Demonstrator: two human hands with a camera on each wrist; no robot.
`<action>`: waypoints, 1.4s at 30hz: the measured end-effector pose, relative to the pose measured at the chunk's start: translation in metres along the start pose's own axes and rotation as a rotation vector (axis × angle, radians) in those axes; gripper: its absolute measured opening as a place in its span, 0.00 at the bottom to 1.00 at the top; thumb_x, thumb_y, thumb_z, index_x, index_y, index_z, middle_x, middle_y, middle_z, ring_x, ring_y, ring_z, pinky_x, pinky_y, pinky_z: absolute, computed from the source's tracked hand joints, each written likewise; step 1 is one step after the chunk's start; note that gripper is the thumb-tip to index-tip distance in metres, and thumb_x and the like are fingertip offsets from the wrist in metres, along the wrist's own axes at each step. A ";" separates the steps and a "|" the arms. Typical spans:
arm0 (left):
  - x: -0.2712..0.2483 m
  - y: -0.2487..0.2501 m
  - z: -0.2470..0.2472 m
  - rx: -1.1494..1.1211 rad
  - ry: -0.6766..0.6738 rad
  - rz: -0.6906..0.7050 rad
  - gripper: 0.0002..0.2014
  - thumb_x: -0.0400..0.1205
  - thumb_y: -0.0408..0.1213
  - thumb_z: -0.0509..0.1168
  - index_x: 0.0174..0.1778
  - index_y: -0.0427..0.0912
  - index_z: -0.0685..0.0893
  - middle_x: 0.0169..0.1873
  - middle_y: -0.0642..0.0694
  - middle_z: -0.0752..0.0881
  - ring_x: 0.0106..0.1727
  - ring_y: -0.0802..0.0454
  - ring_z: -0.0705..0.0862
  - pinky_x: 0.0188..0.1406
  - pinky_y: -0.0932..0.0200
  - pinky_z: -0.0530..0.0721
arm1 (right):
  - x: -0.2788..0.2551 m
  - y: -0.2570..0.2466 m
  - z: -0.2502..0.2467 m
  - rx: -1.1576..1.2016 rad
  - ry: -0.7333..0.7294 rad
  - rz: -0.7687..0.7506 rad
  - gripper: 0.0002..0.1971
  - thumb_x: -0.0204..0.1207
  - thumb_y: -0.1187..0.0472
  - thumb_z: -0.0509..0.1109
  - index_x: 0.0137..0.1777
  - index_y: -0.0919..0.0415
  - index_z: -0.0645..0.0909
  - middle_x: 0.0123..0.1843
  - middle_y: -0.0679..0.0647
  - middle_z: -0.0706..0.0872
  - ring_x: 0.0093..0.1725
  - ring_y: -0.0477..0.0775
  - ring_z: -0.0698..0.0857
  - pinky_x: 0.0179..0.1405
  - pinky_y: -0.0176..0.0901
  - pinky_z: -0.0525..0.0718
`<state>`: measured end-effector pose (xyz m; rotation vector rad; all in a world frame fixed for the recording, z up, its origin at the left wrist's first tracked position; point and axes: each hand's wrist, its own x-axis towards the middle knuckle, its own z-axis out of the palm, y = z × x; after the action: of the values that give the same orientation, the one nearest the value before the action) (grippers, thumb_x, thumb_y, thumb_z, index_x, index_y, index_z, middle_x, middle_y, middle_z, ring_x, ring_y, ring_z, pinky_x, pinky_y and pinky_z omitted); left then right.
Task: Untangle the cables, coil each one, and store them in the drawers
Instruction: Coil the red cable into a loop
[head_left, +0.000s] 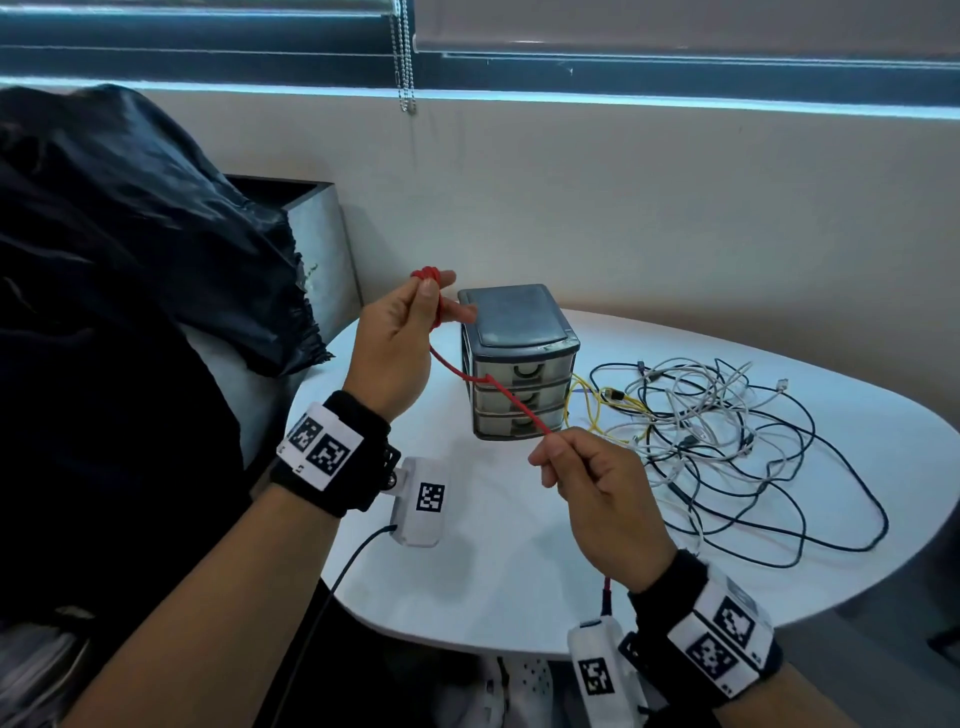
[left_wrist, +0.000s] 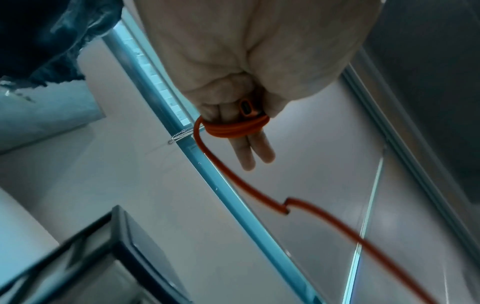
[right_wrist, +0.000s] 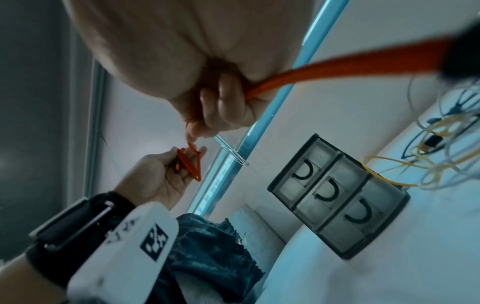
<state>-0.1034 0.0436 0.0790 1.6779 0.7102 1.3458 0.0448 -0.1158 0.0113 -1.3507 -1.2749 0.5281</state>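
A red cable (head_left: 511, 402) runs between both hands above the table. My left hand (head_left: 400, 338) is raised left of the drawer unit, with several turns of the red cable (left_wrist: 233, 128) wound round two extended fingers and its plug pressed under the thumb. My right hand (head_left: 587, 478) pinches the red cable (right_wrist: 298, 78) lower down, in front of the drawers; the tail passes through the fist toward the wrist. The grey three-drawer unit (head_left: 517, 364) stands on the white table (head_left: 467, 582), all drawers closed. A tangle of white, black and yellow cables (head_left: 717, 421) lies to its right.
A black plastic bag (head_left: 130, 270) bulges at the left beside a grey box (head_left: 322, 234). The wall and window blinds with a bead chain (head_left: 405, 57) are behind the table. The table's rounded front edge (head_left: 441, 644) is close to my body.
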 end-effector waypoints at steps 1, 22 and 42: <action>-0.001 -0.006 0.001 0.075 -0.025 0.010 0.20 0.90 0.41 0.53 0.41 0.55 0.88 0.39 0.54 0.92 0.60 0.40 0.88 0.68 0.49 0.81 | 0.002 -0.001 -0.002 -0.005 0.009 -0.014 0.13 0.86 0.62 0.63 0.42 0.55 0.85 0.28 0.42 0.79 0.29 0.42 0.75 0.31 0.29 0.70; -0.010 -0.024 0.002 0.460 -0.179 0.073 0.13 0.91 0.40 0.53 0.50 0.44 0.82 0.41 0.52 0.91 0.49 0.40 0.87 0.54 0.50 0.79 | 0.012 0.013 -0.028 -0.248 -0.052 -0.033 0.15 0.85 0.50 0.59 0.36 0.50 0.78 0.25 0.49 0.74 0.24 0.48 0.69 0.25 0.38 0.66; -0.018 -0.039 0.002 0.670 -0.406 0.084 0.23 0.87 0.49 0.48 0.51 0.36 0.82 0.36 0.44 0.88 0.39 0.45 0.86 0.46 0.44 0.82 | 0.018 0.009 -0.061 -0.250 -0.010 -0.063 0.06 0.81 0.58 0.71 0.46 0.47 0.88 0.24 0.56 0.74 0.24 0.45 0.67 0.26 0.38 0.67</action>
<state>-0.1034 0.0467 0.0358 2.4399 0.9088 0.8039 0.1077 -0.1226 0.0253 -1.5094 -1.4224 0.3395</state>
